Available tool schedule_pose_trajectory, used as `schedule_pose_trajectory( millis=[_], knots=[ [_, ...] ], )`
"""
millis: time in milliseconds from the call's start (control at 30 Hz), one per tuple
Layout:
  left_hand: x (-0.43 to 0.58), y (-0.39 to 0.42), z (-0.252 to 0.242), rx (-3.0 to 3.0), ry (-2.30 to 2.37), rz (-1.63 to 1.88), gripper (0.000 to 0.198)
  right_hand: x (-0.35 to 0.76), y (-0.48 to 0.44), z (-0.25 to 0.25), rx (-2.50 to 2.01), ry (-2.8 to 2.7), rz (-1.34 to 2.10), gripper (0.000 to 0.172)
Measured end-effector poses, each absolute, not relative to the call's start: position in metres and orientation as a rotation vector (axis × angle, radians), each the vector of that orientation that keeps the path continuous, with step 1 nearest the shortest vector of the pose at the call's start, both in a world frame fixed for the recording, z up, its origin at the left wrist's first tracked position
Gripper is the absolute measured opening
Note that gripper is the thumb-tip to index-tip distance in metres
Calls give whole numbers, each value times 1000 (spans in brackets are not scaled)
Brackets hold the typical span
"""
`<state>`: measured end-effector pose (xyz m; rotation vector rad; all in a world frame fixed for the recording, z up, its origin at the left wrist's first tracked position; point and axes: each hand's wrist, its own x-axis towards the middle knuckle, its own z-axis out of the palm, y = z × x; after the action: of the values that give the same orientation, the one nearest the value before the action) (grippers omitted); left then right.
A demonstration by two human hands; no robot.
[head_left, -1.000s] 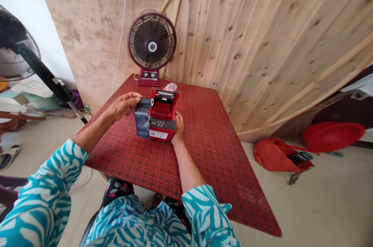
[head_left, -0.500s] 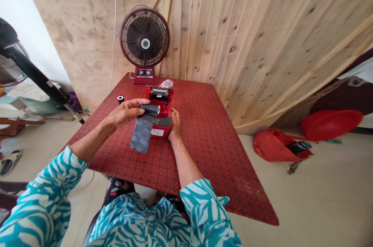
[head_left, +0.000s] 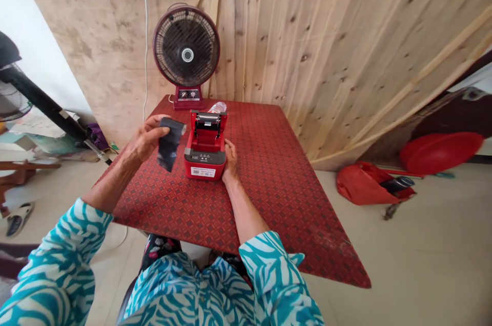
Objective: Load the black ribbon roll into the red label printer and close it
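Note:
A red and black label printer (head_left: pixel 205 164) stands on the table with its lid (head_left: pixel 209 121) raised, showing a red inner bay. My left hand (head_left: pixel 148 136) pinches a black ribbon roll (head_left: pixel 171 128), left of the printer and apart from it. A loose length of the dark, shiny film hangs down from the roll. Against the printer's right side, my right hand (head_left: pixel 230 162) has its fingers curled around the casing.
A clear plastic bottle (head_left: pixel 218 107) lies behind the printer. At the back of the red patterned table (head_left: pixel 277 187) stands a dark red fan (head_left: pixel 187 54). Wooden boards (head_left: pixel 307 49) lean beyond it. On the floor to the right is a red bag (head_left: pixel 361 185).
My left hand has drawn the ribbon roll away from over the printer, to the left, uncovering the bay. My right hand stays at the printer's side. The small second roll is no longer visible.

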<state>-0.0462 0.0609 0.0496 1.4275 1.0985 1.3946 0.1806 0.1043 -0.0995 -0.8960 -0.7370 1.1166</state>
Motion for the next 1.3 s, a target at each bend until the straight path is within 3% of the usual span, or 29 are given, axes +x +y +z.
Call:
schedule_pose_trajectory(
  millis=[100, 167, 333, 533, 733, 967, 1133, 1300],
  knots=[
    [-63, 65, 61, 1663, 1304, 1417, 45, 180, 106, -100, -888, -731, 1109, 49],
    [-65, 67, 69, 2002, 1461, 1244, 43, 180, 107, -100, -895, -736, 1098, 47],
    [-25, 70, 80, 2915, 1424, 288, 36, 179, 108, -101, -870, -772, 1092, 46],
    [44, 81, 89, 3086, 1474, -432, 36, 179, 113, -106, -900, -811, 1054, 40],
    [85, 103, 81, 3115, 1409, -567, 15, 177, 116, -105, -861, -807, 1052, 38],
    [114, 114, 68, 3070, 1427, -748, 10, 173, 114, -95, -852, -776, 1052, 35],
    [113, 117, 77, 3042, 1436, -921, 16, 173, 112, -91, -862, -787, 1032, 33],
    [100, 114, 80, 3061, 1392, -810, 27, 175, 113, -93, -872, -798, 1027, 36]
  ],
)
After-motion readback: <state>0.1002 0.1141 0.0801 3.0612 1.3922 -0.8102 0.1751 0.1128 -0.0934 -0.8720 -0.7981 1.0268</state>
